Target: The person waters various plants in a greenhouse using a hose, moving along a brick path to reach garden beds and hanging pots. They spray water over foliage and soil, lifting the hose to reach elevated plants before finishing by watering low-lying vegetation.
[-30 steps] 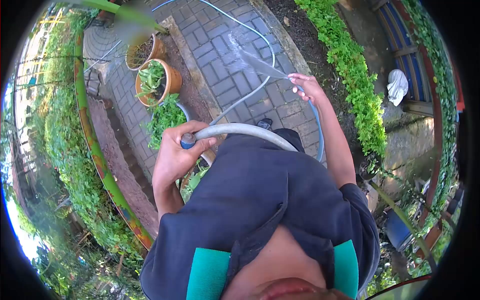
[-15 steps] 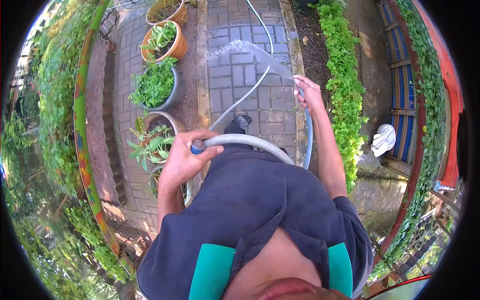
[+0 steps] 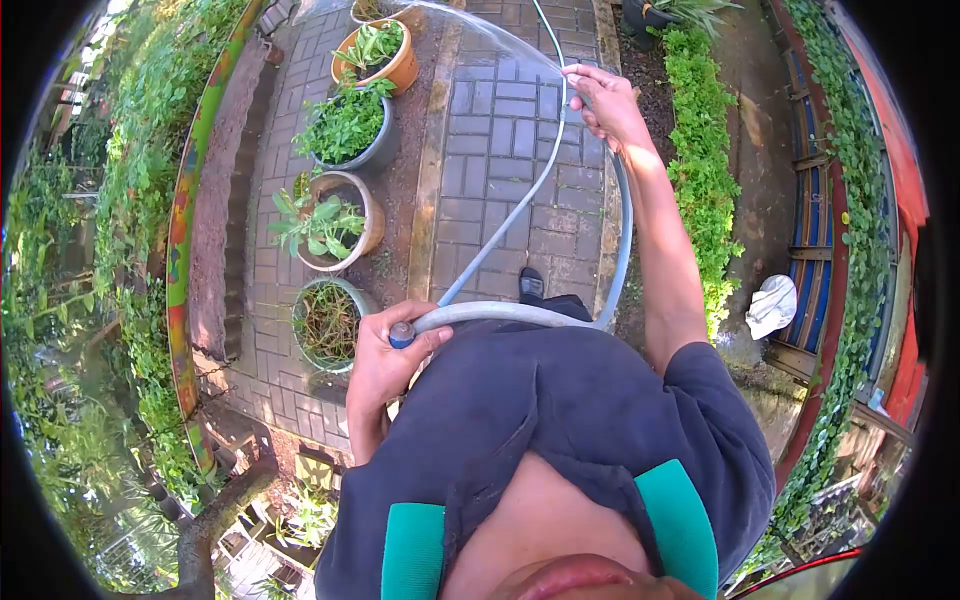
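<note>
Water sprays from the end of a grey-blue garden hose (image 3: 627, 215), which my right hand (image 3: 608, 105) grips near the top of the view. The spray (image 3: 490, 25) arcs to the upper left, reaching toward the pots. Close to my waist, my left hand (image 3: 385, 352) is closed around a thicker-looking stretch of the same hose. A blue piece with a rounded, brownish end (image 3: 401, 335) pokes out between its thumb and fingers; what it belongs to is hidden. Between the hands the hose bends in a loop, and another length runs up the path.
Potted plants line the left side: an orange pot (image 3: 403, 68), a grey pot (image 3: 380, 150), a tan pot (image 3: 372, 225) and a green-rimmed pot (image 3: 312, 362). Wet paving (image 3: 490, 150) lies ahead. A leafy hedge (image 3: 700, 170) and a white bag (image 3: 772, 307) are at right.
My right hand has moved up and forward, and the spray has swung from the paving to the pots at upper left. The view has shifted, with the left hand still holding the hose.
</note>
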Demonstrator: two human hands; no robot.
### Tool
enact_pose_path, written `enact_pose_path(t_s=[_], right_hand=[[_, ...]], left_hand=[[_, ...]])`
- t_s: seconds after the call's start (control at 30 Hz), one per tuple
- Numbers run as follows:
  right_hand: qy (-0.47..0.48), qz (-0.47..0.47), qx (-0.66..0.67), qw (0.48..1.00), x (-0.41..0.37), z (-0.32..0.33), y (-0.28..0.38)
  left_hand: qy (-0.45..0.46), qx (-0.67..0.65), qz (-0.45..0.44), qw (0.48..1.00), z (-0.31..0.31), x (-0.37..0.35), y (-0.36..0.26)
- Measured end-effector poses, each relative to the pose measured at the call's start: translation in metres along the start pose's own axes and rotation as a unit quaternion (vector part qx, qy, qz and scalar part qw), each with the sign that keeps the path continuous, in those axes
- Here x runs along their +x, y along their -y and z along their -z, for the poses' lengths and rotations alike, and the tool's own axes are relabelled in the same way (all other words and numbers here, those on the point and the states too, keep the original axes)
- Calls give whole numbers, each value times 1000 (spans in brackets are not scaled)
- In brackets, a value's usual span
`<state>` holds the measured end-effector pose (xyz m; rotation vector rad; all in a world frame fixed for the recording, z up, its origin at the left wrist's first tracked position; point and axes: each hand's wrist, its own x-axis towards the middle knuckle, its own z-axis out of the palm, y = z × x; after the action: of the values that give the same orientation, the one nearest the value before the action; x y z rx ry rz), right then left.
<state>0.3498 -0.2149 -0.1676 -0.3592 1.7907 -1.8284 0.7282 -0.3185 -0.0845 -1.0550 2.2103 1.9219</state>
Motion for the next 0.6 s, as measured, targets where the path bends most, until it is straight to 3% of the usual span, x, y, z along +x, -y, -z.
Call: enact_pose_path(t_s=[0.23, 0.33, 0.43, 0.6], right_hand=[[-27, -13, -61, 998, -84, -27, -10], [-90, -37, -76, 992, -127, -15, -69], [-181, -136, -51, 973, -193, -3, -136], [-122, -212, -13, 969, -301, -35, -181]], left_hand=[[-18, -89, -10, 996, 17, -74, 72], [-20, -128, 7, 992, 26, -103, 133], [-19, -146, 35, 988, 35, -146, 180], [-4, -171, 38, 985, 53, -228, 212]])
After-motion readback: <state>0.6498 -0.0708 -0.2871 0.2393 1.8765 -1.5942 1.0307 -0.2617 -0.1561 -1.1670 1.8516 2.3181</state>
